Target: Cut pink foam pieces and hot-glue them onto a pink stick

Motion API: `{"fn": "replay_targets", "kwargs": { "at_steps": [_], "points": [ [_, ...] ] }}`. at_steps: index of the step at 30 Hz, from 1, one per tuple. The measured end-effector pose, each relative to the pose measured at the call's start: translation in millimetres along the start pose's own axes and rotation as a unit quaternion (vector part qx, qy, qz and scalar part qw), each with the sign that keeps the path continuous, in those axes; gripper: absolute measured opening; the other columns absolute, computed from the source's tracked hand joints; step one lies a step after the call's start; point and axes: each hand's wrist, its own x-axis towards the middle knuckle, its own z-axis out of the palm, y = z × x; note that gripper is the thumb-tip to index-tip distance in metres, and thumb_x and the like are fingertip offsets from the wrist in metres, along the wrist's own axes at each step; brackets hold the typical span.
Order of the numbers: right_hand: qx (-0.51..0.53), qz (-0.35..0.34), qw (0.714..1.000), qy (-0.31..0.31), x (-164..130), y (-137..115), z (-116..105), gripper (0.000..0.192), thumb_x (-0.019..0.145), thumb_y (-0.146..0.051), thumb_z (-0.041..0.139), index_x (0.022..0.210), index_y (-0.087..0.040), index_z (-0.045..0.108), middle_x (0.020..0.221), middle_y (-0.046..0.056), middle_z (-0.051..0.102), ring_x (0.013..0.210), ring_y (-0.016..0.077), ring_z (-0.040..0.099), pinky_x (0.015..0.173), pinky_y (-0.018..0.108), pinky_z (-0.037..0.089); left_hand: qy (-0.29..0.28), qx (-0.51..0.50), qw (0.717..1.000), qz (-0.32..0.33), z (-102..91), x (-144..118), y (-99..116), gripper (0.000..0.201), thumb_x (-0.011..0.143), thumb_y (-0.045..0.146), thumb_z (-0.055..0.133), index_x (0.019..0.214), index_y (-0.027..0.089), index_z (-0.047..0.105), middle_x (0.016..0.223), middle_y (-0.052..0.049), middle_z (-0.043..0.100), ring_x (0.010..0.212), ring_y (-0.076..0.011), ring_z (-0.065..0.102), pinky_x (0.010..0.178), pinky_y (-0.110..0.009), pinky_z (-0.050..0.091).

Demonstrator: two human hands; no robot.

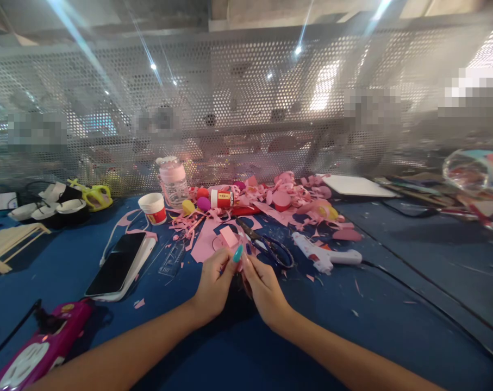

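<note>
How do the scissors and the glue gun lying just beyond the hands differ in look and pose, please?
The scissors are dark, with black handle loops, while the glue gun is white. The scissors lie right beside the fingertips of the right hand; the glue gun lies farther to the right, apart from both hands. A dark cord runs from the glue gun across the cloth; the scissors have none. Both lie flat on the blue table among pink paper scraps.

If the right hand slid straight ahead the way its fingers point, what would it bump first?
Probably the small pink paper piece just beyond the right hand, though the scissors lie close beside that line.
</note>
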Motion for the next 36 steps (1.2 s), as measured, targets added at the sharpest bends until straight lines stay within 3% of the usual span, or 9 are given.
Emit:
{"fn": "replay_targets", "kwargs": {
  "at_steps": [4,7,15,21,30,36],
  "points": [
    [-0.147,-0.089,0.985,0.000,4.3,0.7,-5.9,0.032,0.086,-0.035,0.034,0.059,-0.019,0.036,0.053,-0.004,0.034,0.048,0.0082,0.031,0.047,0.023,0.025,-0.004,0.001,1.000,-0.006,0.0,0.3,-2.6,0.032,0.085,0.037,0.040,0.062,0.015,0.044,0.059,0.003,0.040,0.058,-0.0107,0.038,0.055,-0.022,0.031],
    [-0.173,-0.111,0.979,0.007,5.4,-1.0,-7.9,0.030,0.086,-0.031,0.033,0.058,-0.019,0.033,0.051,-0.005,0.034,0.047,0.0081,0.031,0.046,0.023,0.025,0.002,-0.039,0.999,-0.001,0.0,-0.4,-4.6,0.033,0.086,0.038,0.035,0.064,0.015,0.046,0.062,0.001,0.045,0.060,-0.0117,0.042,0.058,-0.023,0.034],
    [-0.106,-0.072,0.992,-0.003,2.5,0.4,-5.3,0.032,0.086,-0.038,0.034,0.059,-0.020,0.035,0.048,-0.006,0.034,0.043,0.0071,0.030,0.042,0.021,0.025,0.036,-0.059,0.997,-0.031,0.9,-0.6,-5.3,0.030,0.084,0.041,0.039,0.074,0.015,0.049,0.063,0.002,0.042,0.060,-0.0111,0.037,0.057,-0.022,0.033],
    [0.004,-0.015,0.999,-0.035,1.4,2.3,-0.9,0.034,0.084,-0.047,0.035,0.063,-0.020,0.035,0.048,-0.007,0.032,0.041,0.0067,0.029,0.040,0.021,0.024,0.002,-0.097,0.995,-0.020,1.7,0.8,-7.1,0.028,0.084,0.040,0.039,0.072,0.016,0.048,0.068,0.001,0.045,0.068,-0.0129,0.042,0.065,-0.023,0.036],
    [-0.043,-0.027,0.999,-0.019,3.5,4.0,0.5,0.038,0.081,-0.049,0.039,0.060,-0.018,0.040,0.056,-0.004,0.034,0.050,0.0078,0.029,0.044,0.021,0.025,-0.042,-0.131,0.990,0.012,1.9,-0.8,-4.6,0.032,0.084,0.043,0.039,0.066,0.017,0.045,0.064,0.001,0.042,0.061,-0.0119,0.038,0.061,-0.024,0.034],
    [-0.047,-0.022,0.999,-0.009,1.0,4.7,4.2,0.039,0.083,-0.048,0.036,0.063,-0.016,0.048,0.056,-0.003,0.037,0.050,0.0085,0.030,0.042,0.021,0.025,-0.019,-0.106,0.994,-0.003,4.0,-0.4,-6.6,0.032,0.084,0.043,0.039,0.064,0.018,0.040,0.061,0.003,0.037,0.058,-0.0110,0.034,0.056,-0.023,0.032]
  ]
}}
